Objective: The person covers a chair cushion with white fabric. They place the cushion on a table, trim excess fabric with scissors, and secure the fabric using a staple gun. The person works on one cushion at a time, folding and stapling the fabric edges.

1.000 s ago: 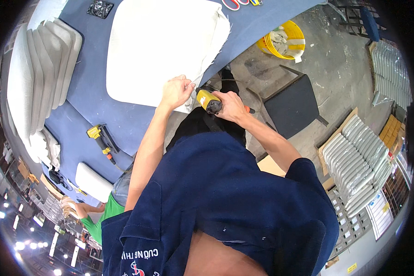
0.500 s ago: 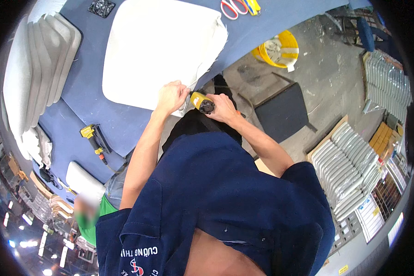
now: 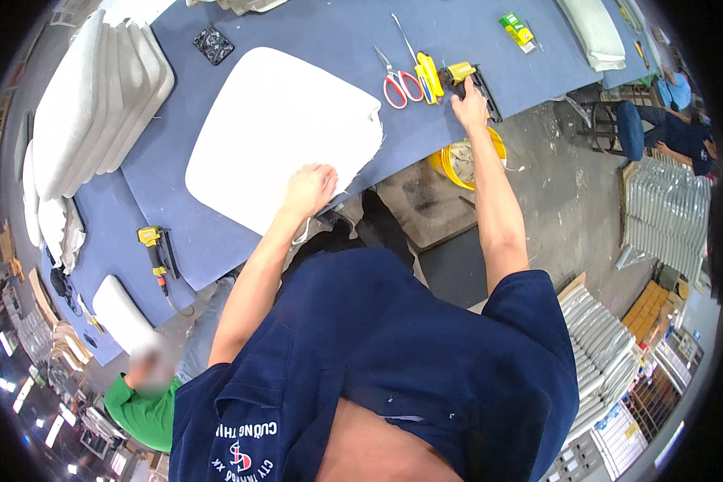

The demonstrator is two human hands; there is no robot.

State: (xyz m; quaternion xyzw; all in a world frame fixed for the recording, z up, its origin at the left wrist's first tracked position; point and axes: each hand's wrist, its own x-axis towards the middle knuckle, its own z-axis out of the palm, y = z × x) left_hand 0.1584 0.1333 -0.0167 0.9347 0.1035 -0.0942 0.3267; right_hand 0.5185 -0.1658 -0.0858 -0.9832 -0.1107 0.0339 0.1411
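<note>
- 1 white seat cushion (image 3: 277,140) lies flat on the blue worktable (image 3: 458,48), its near edge at the table's front edge.
- The left hand (image 3: 309,189) rests on the cushion's near edge, fingers curled down onto the fabric; whether it pinches the cloth cannot be told.
- The right hand (image 3: 467,100) reaches far out to the right and is closed around 1 yellow-and-black staple gun (image 3: 472,80) that lies on the table.
- Just left of that tool lie 2 cutting tools: 1 pair of red-handled scissors (image 3: 395,80) and 1 pair of yellow-handled scissors (image 3: 422,68), side by side and touching or nearly so.
- 1 small green-and-yellow box (image 3: 516,28) sits farther back on the table, well apart from the hand.
- 1 second yellow staple gun (image 3: 157,251) lies at the table's left part, near the front edge.
- 1 stack of white cushions (image 3: 96,100) stands on the table's left end; the exact count is unclear.
- 1 yellow bucket (image 3: 458,157) stands on the floor below the table, under the right forearm.
- 1 person in a green shirt (image 3: 145,410) is at the lower left.
</note>
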